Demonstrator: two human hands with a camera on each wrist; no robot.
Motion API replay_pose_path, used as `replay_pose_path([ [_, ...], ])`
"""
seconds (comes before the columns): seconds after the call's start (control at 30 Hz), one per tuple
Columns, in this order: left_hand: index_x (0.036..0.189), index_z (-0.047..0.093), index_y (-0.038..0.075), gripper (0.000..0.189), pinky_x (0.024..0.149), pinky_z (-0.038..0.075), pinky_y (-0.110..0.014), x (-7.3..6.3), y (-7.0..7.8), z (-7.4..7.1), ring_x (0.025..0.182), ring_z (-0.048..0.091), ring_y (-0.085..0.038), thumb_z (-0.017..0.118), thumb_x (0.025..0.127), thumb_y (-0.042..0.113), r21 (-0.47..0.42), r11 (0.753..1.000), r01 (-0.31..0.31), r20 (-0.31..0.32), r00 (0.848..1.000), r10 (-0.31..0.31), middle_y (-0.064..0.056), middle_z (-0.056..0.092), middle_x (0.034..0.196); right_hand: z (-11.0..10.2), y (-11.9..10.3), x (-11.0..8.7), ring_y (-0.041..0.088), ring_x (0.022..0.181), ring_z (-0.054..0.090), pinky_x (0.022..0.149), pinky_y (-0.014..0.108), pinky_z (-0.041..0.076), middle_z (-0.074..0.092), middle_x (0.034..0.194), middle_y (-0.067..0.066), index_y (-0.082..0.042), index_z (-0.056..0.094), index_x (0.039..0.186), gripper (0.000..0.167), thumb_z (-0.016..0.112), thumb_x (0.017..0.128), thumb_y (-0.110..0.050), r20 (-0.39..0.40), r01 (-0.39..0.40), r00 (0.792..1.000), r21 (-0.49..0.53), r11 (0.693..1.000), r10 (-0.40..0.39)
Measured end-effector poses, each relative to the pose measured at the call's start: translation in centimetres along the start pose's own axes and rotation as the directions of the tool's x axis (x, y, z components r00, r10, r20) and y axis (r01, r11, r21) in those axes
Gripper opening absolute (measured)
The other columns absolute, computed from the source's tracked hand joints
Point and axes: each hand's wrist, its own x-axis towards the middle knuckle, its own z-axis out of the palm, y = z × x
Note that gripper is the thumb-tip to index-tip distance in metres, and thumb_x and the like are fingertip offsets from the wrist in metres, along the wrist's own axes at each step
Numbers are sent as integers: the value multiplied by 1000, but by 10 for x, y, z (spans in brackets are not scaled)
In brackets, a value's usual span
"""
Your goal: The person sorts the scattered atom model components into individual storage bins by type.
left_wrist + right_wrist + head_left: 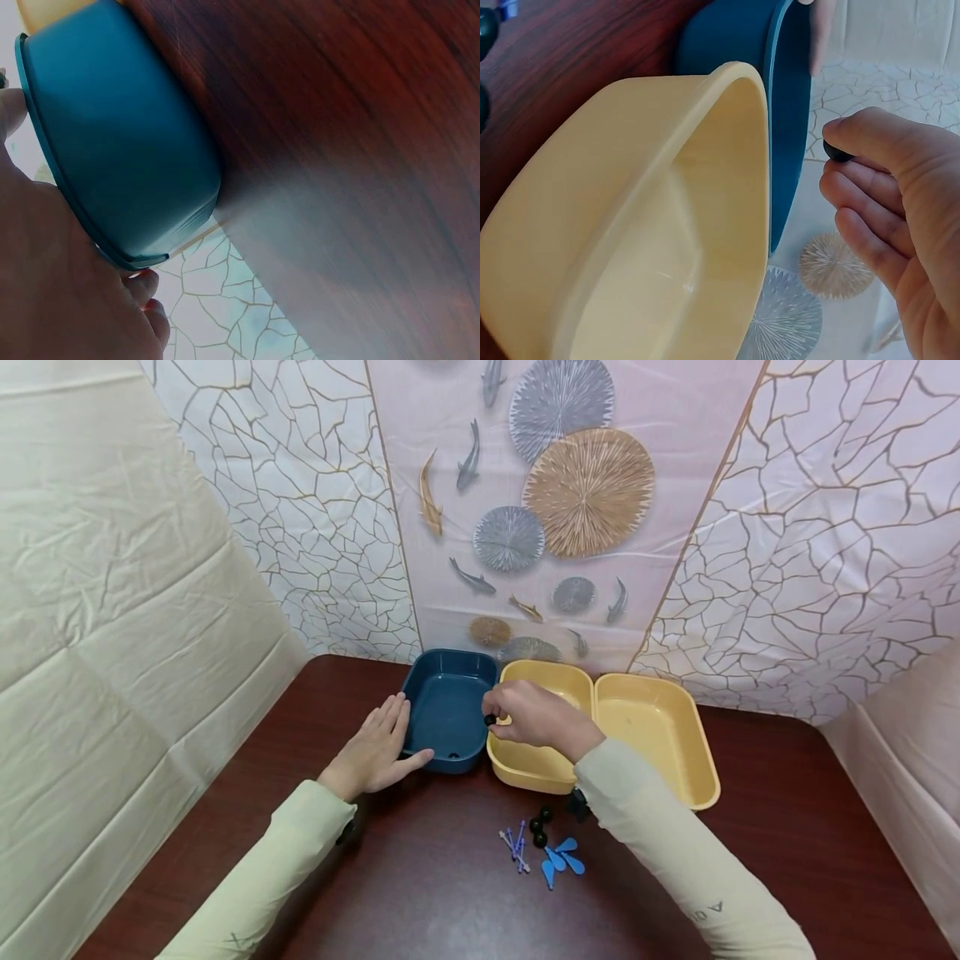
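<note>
Ball (490,720) sits pinched between thumb and forefinger of the right hand (536,714), above the rims where the blue bin (442,710) meets the middle bin (534,770), which is yellow. Left hand (375,747) lies with fingers straight, grasping nothing, against the blue bin's left rim, thumb at its near edge. Right of these stands another yellow bin, the right bin (648,735). Nearer, other balls (540,840), purple sticks (519,847) and blue drops (573,863) lie grouped on the table (450,893), dark reddish wood with a pale sheen. Beyond its far edge hangs a backdrop (300,485) patterned with gold cracks, fish and round discs; creased cream cloth (112,652) walls the left side.
</note>
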Motion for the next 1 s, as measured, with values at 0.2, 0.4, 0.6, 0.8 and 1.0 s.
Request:
replay_pose_path([
  [0.2, 167, 12, -6, 101, 134, 16, -57, -2, -1, -1, 165, 12, -42, 43, 104, 67, 2, 1000, 1, -1, 1000, -1, -23, 9, 177, 7, 0, 16, 25, 93, 74, 83, 35, 63, 77, 103, 8, -6, 77, 105, 12, 78, 94, -11, 14, -20, 1000, 1, 1000, 20],
  [0.4, 166, 15, -7, 101, 134, 17, -58, -3, 1, -2, 165, 13, -43, 45, 104, 66, -13, 1000, -9, -16, 1000, 9, -24, 11, 177, 15, -2, 32, 18, 92, 72, 85, 32, 63, 77, 104, 7, -7, 77, 106, 12, 77, 95, -13, 34, -33, 999, 14, 999, 33],
  [0.6, 166, 14, -6, 100, 134, 16, -57, -3, 1, -2, 165, 13, -42, 45, 104, 65, -17, 1000, -16, -22, 1000, 15, -23, 11, 177, 28, -7, 47, 18, 98, 72, 90, 33, 63, 77, 109, 7, -7, 77, 110, 14, 76, 97, -13, 81, -84, 993, 42, 996, 80],
  [0.8, 166, 15, -7, 100, 134, 17, -57, -2, 1, -1, 165, 13, -41, 46, 104, 65, -17, 999, -29, -30, 999, 28, -23, 11, 177, 41, -10, 59, 18, 98, 71, 91, 35, 63, 77, 110, 7, -8, 76, 111, 14, 75, 99, -14, 112, -128, 986, 61, 990, 121],
  [1.0, 166, 16, -7, 100, 133, 18, -58, -2, 1, -1, 165, 13, -41, 47, 104, 64, -22, 999, -33, -42, 999, 32, -23, 13, 177, 54, -10, 67, 19, 101, 73, 93, 35, 63, 78, 113, 9, -7, 77, 116, 19, 75, 100, -16, 156, -166, 976, 66, 984, 154],
])
